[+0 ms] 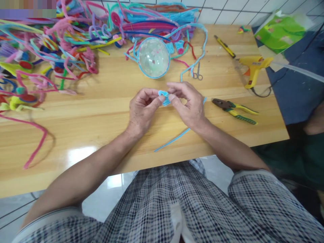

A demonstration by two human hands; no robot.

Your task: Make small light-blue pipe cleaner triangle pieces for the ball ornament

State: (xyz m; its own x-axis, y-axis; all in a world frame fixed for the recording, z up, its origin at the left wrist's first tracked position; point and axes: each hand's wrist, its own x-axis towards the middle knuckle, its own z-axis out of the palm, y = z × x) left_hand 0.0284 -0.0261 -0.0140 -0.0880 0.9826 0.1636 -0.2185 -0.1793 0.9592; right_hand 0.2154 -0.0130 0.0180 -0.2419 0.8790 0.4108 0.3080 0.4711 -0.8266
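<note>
Between my two hands, above the wooden table, is a small coiled blue pipe cleaner (165,99). My left hand (144,109) pinches its left side between thumb and fingers. On the other side, the thumb and forefinger of my right hand (188,103) close on its right edge. A straight blue pipe cleaner (173,139) lies on the table, partly hidden beneath my right wrist. Just beyond my hands stands a clear round bowl (154,58) with a blue rim and pink specks.
A tangled heap of coloured pipe cleaners (68,50) covers the back left. At right lie pliers (234,110), a yellow glue gun (254,69) with its cord, a utility knife (224,46) and small scissors (198,73). A green packet (280,32) is at the far right corner.
</note>
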